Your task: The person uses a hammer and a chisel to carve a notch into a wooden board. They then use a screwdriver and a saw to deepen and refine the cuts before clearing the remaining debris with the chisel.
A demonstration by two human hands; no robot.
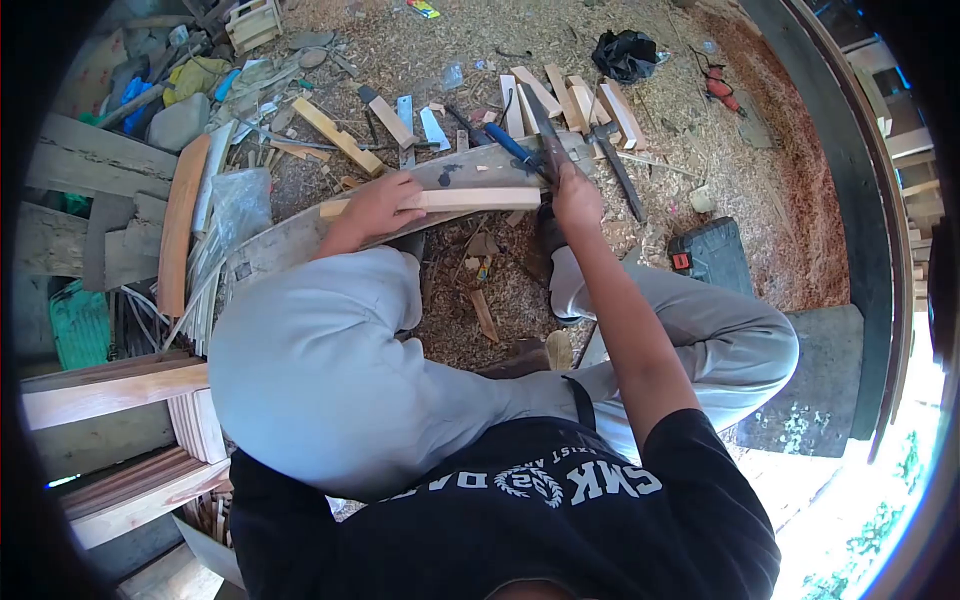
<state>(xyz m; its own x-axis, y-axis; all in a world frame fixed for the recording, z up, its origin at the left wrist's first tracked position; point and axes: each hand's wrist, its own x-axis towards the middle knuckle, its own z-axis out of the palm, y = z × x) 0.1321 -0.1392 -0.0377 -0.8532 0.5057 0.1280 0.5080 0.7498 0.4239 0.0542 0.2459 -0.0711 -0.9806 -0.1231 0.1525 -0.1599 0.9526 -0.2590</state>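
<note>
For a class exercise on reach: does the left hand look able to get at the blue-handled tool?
Probably yes, once the left hand lets go of the pale wooden bar: the blue handle lies uncovered beyond it, though close to the long dark tool in the right hand.

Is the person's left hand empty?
No, the left hand is gripping a pale wooden bar.

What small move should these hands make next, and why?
Probably shift the long dark tool slightly left, toward the near end of the pale wood strip: the right hand holds the tool by that end, while the left hand grips the strip farther along, seemingly steadying it.
</note>
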